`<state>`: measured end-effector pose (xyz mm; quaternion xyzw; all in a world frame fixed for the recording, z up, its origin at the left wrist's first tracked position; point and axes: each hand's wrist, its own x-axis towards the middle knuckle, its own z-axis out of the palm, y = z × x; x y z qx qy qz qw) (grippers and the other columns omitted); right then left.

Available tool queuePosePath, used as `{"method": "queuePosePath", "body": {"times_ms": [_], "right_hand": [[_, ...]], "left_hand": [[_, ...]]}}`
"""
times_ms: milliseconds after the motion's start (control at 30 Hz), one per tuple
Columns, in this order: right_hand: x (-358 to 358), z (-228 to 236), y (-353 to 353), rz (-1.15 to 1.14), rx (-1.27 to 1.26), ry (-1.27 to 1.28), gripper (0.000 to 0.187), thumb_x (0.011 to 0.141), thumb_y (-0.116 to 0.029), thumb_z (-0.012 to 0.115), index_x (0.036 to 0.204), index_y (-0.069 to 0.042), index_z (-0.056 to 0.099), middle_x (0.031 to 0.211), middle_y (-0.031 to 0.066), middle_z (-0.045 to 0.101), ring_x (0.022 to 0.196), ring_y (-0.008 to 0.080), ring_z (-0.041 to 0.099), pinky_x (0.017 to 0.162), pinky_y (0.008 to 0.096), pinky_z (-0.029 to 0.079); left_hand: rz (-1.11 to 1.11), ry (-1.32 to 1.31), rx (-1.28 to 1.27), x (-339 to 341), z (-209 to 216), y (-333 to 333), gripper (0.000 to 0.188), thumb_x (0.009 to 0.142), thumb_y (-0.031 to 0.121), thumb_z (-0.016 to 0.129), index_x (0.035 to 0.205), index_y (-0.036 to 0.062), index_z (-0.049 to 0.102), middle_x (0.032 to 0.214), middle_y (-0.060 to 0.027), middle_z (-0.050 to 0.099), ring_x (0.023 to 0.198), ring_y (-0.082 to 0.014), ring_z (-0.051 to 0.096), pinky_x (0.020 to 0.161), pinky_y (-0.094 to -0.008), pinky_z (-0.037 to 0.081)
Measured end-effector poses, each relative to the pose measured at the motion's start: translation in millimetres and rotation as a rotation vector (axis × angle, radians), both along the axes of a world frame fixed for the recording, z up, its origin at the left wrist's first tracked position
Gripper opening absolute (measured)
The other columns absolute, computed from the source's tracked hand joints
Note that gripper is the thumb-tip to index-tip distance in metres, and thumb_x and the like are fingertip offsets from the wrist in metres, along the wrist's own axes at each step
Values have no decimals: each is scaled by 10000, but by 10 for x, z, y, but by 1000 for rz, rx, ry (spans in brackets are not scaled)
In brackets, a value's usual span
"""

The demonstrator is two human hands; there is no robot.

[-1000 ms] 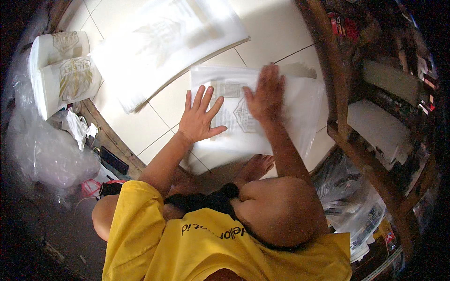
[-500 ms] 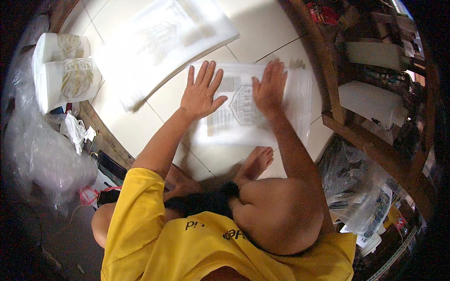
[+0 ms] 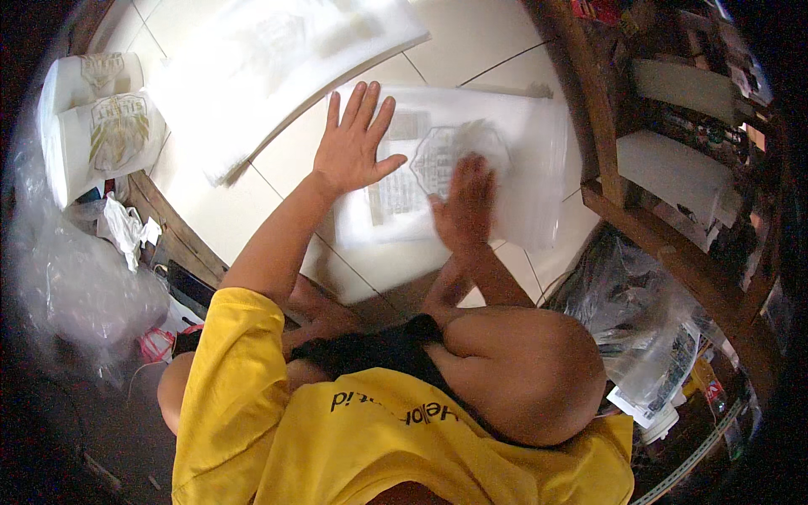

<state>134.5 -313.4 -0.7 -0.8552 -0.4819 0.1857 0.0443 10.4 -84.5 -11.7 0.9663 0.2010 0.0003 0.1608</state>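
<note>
A stack of whitish translucent plastic bags, printed with a dark shield emblem and small blocks, lies on the tiled floor before me. My left hand rests flat on its left edge with fingers spread. Over the printed emblem is my right hand, smeared by motion. Its fingers look stretched out with the thumb apart, and nothing shows in it. I cannot tell whether its palm touches the top bag. Beyond the left hand lies a larger stack of similar printed bags.
Folded bundles of printed bags stand at the left, above crumpled white plastic and a big clear plastic bag. A wooden beam frames the right side, with clear plastic wrapping under it. My bent legs are close to the near bags.
My right hand has moved from the far right part of the bags toward me and slightly left. My left hand stays flat at the left edge. The view has shifted slightly.
</note>
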Motion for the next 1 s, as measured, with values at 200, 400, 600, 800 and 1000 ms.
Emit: {"method": "queuePosePath", "body": {"times_ms": [200, 400, 600, 800, 1000], "right_hand": [[315, -54, -428, -138, 43, 2, 855, 974, -324, 617, 1552, 130, 180, 1619, 379, 145, 1520, 536, 141, 1259, 584, 142], [390, 206, -344, -197, 169, 163, 800, 988, -323, 638, 1545, 108, 260, 1606, 336, 268, 1494, 501, 263, 1253, 531, 209], [1283, 588, -138, -367, 276, -132, 1016, 851, -440, 775, 1540, 108, 267, 1546, 341, 380, 1446, 449, 386, 1227, 497, 268], [1745, 184, -353, -650, 226, 493, 986, 791, -421, 831, 1479, 108, 363, 1428, 300, 531, 1289, 401, 564, 1119, 431, 421], [1786, 229, -306, -608, 207, 575, 767, 795, -321, 819, 1381, 69, 512, 1279, 253, 650, 1139, 375, 659, 994, 447, 508]], "left_hand": [[-11, 22, 21, -9, 28, 48, 994, 894, 728, 528, 1595, 56, 314, 1667, -265, 208, 1567, -414, 146, 1237, -641, 81], [167, -14, 37, -103, 107, -35, 970, 900, 624, 606, 1578, -1, 303, 1646, -291, 217, 1550, -428, 167, 1242, -619, 99], [1051, 127, -298, -411, 444, -750, 956, 814, 377, 797, 1482, -113, 319, 1468, -340, 375, 1338, -483, 387, 1142, -553, 328], [1126, 153, -506, -209, 584, -886, 718, 779, 274, 812, 1266, -71, 413, 1253, -312, 500, 1187, -475, 521, 991, -524, 484], [1067, 129, -475, -179, 567, -855, 571, 797, 259, 786, 1165, -37, 466, 1137, -271, 597, 1094, -435, 604, 938, -508, 509]]}}
